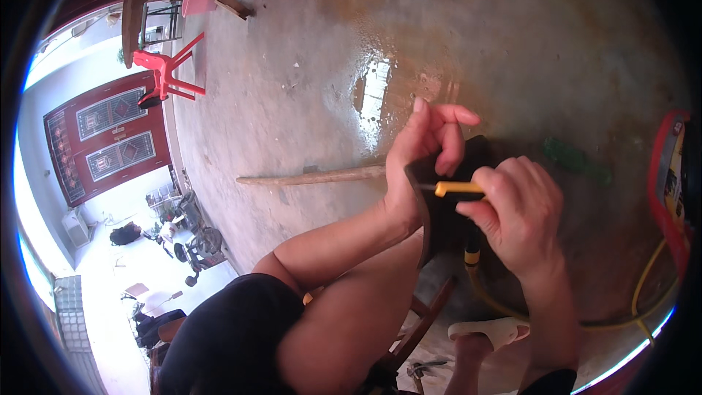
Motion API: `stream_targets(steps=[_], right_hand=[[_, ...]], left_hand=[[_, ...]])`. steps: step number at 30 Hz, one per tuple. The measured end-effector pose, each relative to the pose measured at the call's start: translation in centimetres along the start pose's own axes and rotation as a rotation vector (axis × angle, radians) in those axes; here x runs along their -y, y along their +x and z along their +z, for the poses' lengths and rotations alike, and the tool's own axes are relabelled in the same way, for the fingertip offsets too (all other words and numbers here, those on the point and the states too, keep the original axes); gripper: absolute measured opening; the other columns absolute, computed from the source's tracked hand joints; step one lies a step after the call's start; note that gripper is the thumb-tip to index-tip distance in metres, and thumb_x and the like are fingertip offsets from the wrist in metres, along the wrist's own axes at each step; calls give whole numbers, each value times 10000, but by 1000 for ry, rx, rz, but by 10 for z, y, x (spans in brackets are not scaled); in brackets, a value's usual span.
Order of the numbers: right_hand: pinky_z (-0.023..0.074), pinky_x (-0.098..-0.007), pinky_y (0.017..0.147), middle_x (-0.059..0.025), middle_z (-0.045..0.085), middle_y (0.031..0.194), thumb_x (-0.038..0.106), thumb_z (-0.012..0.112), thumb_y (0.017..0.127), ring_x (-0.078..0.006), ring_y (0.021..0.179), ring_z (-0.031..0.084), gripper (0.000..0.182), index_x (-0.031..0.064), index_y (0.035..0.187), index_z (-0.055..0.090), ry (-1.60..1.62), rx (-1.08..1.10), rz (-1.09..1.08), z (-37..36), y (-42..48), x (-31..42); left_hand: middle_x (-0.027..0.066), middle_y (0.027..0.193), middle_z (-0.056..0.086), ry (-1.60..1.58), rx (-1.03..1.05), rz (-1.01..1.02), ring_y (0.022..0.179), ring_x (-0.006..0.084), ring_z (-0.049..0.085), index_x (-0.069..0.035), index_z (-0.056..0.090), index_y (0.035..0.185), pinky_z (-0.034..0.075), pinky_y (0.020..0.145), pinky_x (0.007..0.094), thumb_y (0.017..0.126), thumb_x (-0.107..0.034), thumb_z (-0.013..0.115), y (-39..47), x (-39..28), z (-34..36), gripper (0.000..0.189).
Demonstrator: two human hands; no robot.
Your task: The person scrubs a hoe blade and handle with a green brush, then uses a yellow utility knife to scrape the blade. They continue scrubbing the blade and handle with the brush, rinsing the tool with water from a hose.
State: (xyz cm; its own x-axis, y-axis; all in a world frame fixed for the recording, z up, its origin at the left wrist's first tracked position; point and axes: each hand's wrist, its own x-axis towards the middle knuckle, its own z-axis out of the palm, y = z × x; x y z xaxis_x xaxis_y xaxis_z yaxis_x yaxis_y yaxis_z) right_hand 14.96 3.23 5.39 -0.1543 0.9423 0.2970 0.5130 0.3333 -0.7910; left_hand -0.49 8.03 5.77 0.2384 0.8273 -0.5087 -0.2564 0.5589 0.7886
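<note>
My left hand (428,142) is curled around the upper edge of a dark, curved sheet-like piece (439,230), its thumb and index finger raised. The piece's near rim crosses in front of my left wrist and runs down beside my bare leg. In my right hand (518,211) is a small yellow-handled tool (460,188). Its thin tip points left, towards the inner face of the dark piece; I cannot tell whether they touch. Behind my left wrist lies a long wooden pole (312,177); whether it joins the dark piece is hidden.
Water shines on the concrete floor (375,93). A green bottle (570,156) lies beyond my right hand. A yellow hose (488,299) with a black fitting (472,252) curves below it. At the right is a red-rimmed container (661,175). A red plastic chair (164,68) stands far left.
</note>
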Motion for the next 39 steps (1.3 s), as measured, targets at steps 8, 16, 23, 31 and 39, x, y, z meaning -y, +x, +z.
stream_targets(steps=[8, 16, 23, 31, 39], right_hand=[[416, -339, 566, -21, 433, 690, 330, 736, 704, -202, 641, 502, 301, 127, 851, 570, -8, 49, -42, 7, 1, 1], [411, -329, 524, -17, 421, 672, 341, 747, 678, -187, 612, 499, 319, 124, 797, 546, -49, 5, -34, 15, 1, 0], [416, -364, 543, -51, 463, 697, 329, 741, 696, -240, 630, 520, 338, 90, 857, 565, -15, 124, -7, -2, -13, 7], [414, -320, 519, -14, 427, 672, 379, 712, 723, -182, 616, 517, 312, 140, 784, 522, -30, 102, -6, 0, -30, 11], [420, -357, 531, -51, 479, 678, 281, 758, 682, -243, 615, 538, 334, 76, 861, 566, 73, 147, 52, -3, -34, 16]], left_hand=[[-33, 520, 341, -62, 3, -8, 493, 73, 315, -4, 584, 1009, 275, 504, 219, 1016, -482, 235, 2, 1, -1, 591], [-26, 498, 346, -82, 29, 24, 491, 79, 320, 5, 585, 972, 274, 497, 224, 1014, -474, 237, 8, 6, -8, 594], [-25, 498, 343, -107, 33, 43, 495, 90, 327, 3, 582, 964, 281, 504, 220, 1017, -464, 235, 9, 5, -5, 583], [-17, 495, 341, -118, 77, 56, 501, 95, 342, 6, 582, 960, 293, 503, 222, 1014, -455, 243, 16, 4, -5, 575], [-22, 506, 345, -135, 122, 74, 494, 100, 337, 11, 582, 964, 285, 495, 223, 1014, -458, 236, 23, 4, -10, 585]])
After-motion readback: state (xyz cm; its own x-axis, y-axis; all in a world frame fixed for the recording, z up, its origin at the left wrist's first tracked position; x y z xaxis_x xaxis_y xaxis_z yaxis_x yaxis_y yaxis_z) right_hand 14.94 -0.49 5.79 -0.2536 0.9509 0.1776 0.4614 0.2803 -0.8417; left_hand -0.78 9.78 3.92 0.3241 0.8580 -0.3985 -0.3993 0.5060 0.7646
